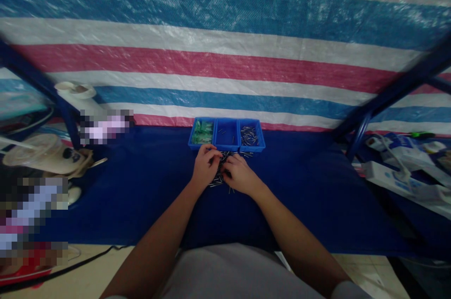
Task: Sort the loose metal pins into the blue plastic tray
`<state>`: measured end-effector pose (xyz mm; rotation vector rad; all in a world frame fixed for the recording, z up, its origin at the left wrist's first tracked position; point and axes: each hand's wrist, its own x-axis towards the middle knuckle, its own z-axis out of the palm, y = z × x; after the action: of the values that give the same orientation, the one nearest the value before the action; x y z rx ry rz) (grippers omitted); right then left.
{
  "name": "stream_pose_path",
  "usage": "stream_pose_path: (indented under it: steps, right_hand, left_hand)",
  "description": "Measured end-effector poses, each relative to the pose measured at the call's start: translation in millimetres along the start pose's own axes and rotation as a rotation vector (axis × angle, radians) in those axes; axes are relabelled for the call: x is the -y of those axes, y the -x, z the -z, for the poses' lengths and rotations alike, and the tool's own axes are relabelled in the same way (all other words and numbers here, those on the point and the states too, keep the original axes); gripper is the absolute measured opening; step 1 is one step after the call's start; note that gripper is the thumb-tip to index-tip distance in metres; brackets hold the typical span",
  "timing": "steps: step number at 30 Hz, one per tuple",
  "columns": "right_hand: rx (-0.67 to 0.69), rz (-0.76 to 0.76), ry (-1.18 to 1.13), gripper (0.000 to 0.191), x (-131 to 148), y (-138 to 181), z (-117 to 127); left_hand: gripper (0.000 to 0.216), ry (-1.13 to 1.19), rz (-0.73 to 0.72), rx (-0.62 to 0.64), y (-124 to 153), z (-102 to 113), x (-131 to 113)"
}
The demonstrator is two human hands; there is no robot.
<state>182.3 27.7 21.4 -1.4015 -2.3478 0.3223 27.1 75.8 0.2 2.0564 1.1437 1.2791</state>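
A loose pile of thin, dark metal pins or screws (215, 181) lies on the blue table, too small to tell exactly which. My left hand (205, 167) is over the pile's left side, fingers curled toward the thumb. From the right, my right hand (243, 176) reaches into the same pile, its fingers bent and closed together. Whatever sits between the fingertips of either hand is hidden. Just beyond the hands are blue bins in a row: green packets (203, 132) fill the left one, a few pins lie in the middle bin (227, 141), and many pins (249, 136) are in the right one.
Blue metal frame bars (366, 97) slope at both sides, with a striped plastic sheet (225, 64) behind. On the left are a drink cup (45, 153) and a white tube (79, 97). A white power strip (391, 179) lies at the right.
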Motion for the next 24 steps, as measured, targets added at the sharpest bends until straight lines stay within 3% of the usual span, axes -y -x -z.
stream_pose_path:
  steps: [7, 17, 24]
  right_hand:
    - [-0.056, -0.023, -0.059, 0.008, -3, -2, 1]
    - [-0.394, -0.200, -0.284, 0.012, -19, -6, 1]
    - [-0.401, -0.182, -0.312, 0.012, -20, -7, -1]
  left_hand:
    - [0.018, 0.003, 0.010, 0.061, -1, 0, -2]
    - [0.013, 0.024, 0.054, 0.080, 0, -2, -5]
    - [0.011, 0.030, 0.019, 0.060, 0, -3, -5]
